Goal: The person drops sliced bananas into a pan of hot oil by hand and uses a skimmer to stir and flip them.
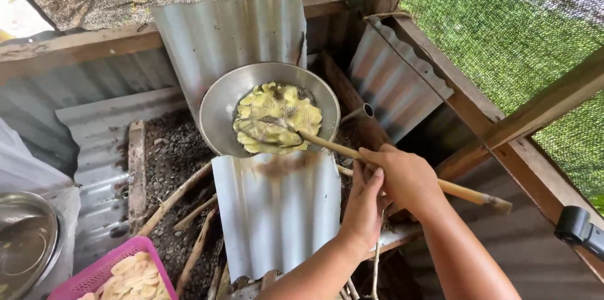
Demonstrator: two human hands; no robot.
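Note:
A metal wok (217,108) sits on a fire pit, filled with yellow slices frying in oil (277,117). A long bamboo-handled skimmer (327,144) reaches into the wok from the lower right. My right hand (406,174) is closed around the bamboo handle. My left hand (366,202) rests just beside and below the right hand, fingers up against the handle.
Corrugated metal sheets (277,209) shield the wok in front and behind. Sticks of firewood (176,196) lie on ash at the left. A pink basket of raw slices (126,272) and a steel bowl (25,243) stand at lower left. Green netting (522,29) fills the right.

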